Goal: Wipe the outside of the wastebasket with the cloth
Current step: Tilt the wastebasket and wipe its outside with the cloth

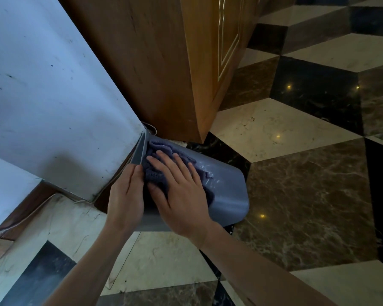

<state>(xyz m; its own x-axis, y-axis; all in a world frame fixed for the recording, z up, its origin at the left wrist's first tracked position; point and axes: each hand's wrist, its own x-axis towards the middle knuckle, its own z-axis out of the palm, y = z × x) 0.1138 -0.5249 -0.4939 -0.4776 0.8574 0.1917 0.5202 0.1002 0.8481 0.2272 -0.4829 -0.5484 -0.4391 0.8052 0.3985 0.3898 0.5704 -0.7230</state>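
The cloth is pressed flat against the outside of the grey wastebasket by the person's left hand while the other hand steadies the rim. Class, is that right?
Not quite. In the head view, the right hand presses the cloth against the wastebasket; the left hand steadies the rim.

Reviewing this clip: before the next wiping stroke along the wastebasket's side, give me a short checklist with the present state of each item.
1. Cloth on the wastebasket outer wall: ok, bunched against it.
2. Right hand pressing the cloth: ok, palm flat, fingers spread on it.
3. Left hand steadying the basket: ok, it rests along the rim edge.
4. Room for the stroke toward the base: ok, bare wall shows beyond the cloth.
5. Cloth spread flat: not ok, crumpled.
6. Far side and bottom wiped: cannot tell, hidden.
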